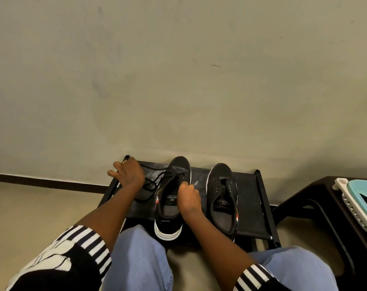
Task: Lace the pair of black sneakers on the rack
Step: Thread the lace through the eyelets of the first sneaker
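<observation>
Head view: matte black canvas sneakers [221, 198], cord lace [155, 177].

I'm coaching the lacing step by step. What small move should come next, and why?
Probably draw the lace taut with the left hand: it lies slack in loops on the rack, while the right hand pinches at the eyelets of the left sneaker.

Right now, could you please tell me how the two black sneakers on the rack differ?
The left sneaker has a black lace in its front eyelets, its ends trailing left; the right sneaker shows bare eyelets. The left sneaker's heel overhangs the rack's front edge; the right one sits further back. Both are black with white soles, toes toward the wall.
</observation>
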